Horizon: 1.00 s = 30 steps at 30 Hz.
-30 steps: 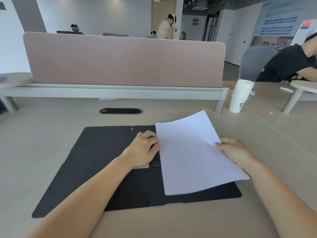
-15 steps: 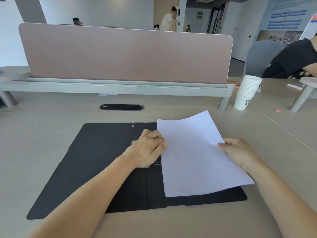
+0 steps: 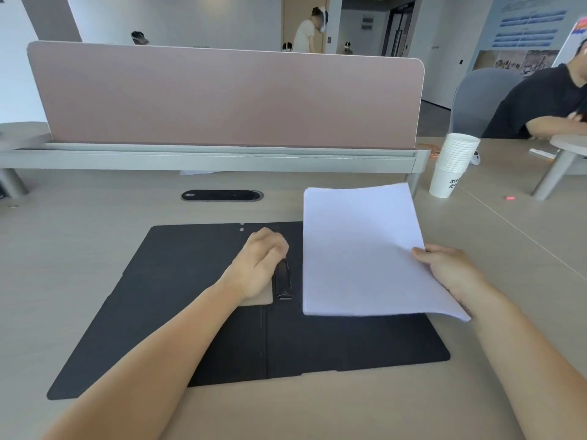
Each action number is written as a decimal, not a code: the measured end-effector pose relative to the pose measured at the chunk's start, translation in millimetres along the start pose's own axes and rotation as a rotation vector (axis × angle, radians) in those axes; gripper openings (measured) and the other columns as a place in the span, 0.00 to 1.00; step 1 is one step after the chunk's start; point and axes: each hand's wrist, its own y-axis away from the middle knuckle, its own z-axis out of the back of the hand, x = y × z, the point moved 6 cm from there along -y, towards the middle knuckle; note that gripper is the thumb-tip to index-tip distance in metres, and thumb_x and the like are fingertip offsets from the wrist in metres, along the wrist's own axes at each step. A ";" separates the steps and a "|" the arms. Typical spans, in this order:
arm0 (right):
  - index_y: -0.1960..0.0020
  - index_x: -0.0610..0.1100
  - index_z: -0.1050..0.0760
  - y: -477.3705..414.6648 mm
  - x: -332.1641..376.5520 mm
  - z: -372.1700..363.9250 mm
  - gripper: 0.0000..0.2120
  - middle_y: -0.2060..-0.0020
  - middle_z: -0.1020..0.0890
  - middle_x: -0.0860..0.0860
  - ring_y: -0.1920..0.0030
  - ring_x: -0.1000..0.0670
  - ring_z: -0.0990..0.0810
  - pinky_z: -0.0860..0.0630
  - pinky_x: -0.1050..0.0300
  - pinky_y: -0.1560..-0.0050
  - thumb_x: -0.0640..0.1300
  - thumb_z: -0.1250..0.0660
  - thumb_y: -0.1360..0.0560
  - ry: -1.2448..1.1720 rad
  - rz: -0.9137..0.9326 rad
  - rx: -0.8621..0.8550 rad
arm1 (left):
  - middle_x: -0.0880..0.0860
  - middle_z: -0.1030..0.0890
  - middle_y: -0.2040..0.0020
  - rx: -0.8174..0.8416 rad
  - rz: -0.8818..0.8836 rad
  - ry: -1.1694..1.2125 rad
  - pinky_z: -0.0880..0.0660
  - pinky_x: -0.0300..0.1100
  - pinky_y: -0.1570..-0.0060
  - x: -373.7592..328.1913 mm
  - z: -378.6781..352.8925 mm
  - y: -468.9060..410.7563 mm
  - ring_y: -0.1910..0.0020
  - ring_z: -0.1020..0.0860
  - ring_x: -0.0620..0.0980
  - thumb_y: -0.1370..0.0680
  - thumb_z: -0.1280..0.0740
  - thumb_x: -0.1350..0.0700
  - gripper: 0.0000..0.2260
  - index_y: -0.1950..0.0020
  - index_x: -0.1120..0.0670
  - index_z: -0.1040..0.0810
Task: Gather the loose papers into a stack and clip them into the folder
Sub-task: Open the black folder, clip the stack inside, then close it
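While the folder [image 3: 203, 300] lies open and flat on the bench [image 3: 95, 236], we hold the papers [image 3: 359, 252] over its right half.

We see the stack's long axis running away from us, its far short edge past the folder's far edge and its near right corner drooping. Our right hand [image 3: 451, 271] pinches the stack's right edge, thumb on top. Our left hand [image 3: 260, 265] is curled shut on the clip [image 3: 282, 281] at the spine, which also runs front to back.
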 end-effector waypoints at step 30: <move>0.56 0.42 0.17 11.6 -17.6 -26.8 0.09 0.60 0.15 0.41 0.64 0.44 0.20 0.22 0.48 0.59 0.40 0.35 0.22 0.031 0.149 0.041 | 0.53 0.24 0.72 0.436 0.327 -0.552 0.27 0.44 0.63 -11.2 -3.5 -2.1 0.70 0.28 0.50 0.16 0.52 0.48 0.26 0.71 0.57 0.32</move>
